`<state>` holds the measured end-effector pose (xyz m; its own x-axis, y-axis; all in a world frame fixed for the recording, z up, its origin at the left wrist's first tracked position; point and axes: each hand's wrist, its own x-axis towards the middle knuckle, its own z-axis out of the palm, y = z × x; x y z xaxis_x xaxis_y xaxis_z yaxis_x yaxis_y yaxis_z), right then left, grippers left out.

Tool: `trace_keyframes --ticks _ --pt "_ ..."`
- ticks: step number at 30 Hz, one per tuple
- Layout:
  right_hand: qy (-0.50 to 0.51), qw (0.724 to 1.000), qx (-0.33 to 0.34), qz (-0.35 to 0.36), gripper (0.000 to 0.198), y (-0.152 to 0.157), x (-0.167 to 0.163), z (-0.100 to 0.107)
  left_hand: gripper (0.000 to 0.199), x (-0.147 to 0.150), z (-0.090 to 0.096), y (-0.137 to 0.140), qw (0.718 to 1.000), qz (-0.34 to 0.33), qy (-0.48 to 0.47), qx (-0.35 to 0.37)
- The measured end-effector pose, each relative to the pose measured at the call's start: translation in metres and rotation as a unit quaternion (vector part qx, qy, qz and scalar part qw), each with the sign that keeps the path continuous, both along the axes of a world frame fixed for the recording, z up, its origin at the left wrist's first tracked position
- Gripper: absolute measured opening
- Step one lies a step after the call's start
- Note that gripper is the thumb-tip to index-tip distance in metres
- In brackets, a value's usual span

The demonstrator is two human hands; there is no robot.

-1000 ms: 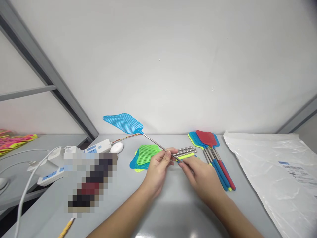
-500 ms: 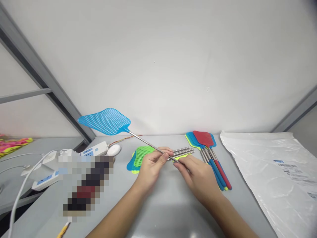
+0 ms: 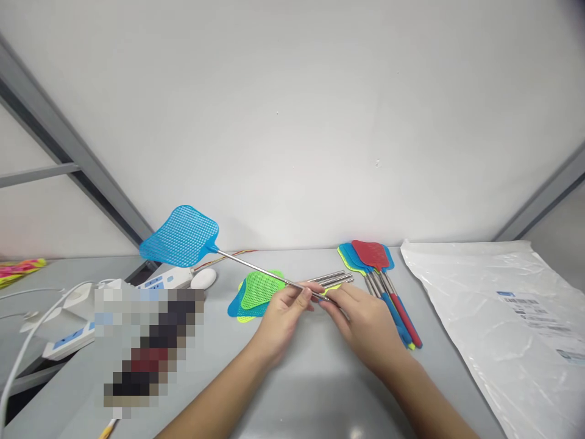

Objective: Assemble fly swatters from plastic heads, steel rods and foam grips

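Note:
A blue fly swatter (image 3: 185, 238) is held up at a slant, its mesh head to the left and its thin metal rod running down to the right. My left hand (image 3: 286, 314) pinches the rod near its lower end. Just beyond, my right hand (image 3: 361, 320) is closed around the rod's end, which its fingers hide. Behind my left hand lie loose swatter heads, a green one (image 3: 260, 289) over a blue one (image 3: 237, 305) and a yellow one. Several bare metal rods (image 3: 336, 277) lie behind both hands, with a bit of yellow-green beside them.
To the right, several fly swatters with coloured grips lie stacked, a red one (image 3: 372, 253) on top. Beyond them spreads a large white plastic bag (image 3: 475, 317). White power strips (image 3: 164, 280), cables, a white oval object (image 3: 203, 278) and a blurred-out item (image 3: 155, 341) occupy the left.
The held swatter's head has swung lower and left, and its mesh faces me more. Both hands keep their hold on the rod. The whole view has shifted slightly.

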<state>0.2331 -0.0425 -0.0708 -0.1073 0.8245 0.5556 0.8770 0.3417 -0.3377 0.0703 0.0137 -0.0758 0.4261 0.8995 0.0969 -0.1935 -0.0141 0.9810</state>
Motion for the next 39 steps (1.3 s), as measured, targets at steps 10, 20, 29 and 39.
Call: trace_keyframes --ticks 10,20,29,39 --pt "0.055 0.998 0.011 0.005 0.019 -0.002 0.01 0.005 0.023 -0.022 0.02 0.017 0.995 0.068 -0.067 0.032" --pt "-0.001 1.0 -0.004 0.019 0.017 0.001 0.021 0.0 0.026 -0.005 0.001 0.004 0.999 -0.039 0.033 0.014" --pt "0.032 0.998 0.002 0.052 0.012 0.001 0.019 0.005 0.021 -0.013 0.015 0.006 0.993 -0.012 0.006 0.117" --pt "0.015 0.999 0.014 0.024 0.013 0.001 0.026 0.001 0.027 -0.02 0.011 0.015 0.996 0.015 -0.012 0.081"
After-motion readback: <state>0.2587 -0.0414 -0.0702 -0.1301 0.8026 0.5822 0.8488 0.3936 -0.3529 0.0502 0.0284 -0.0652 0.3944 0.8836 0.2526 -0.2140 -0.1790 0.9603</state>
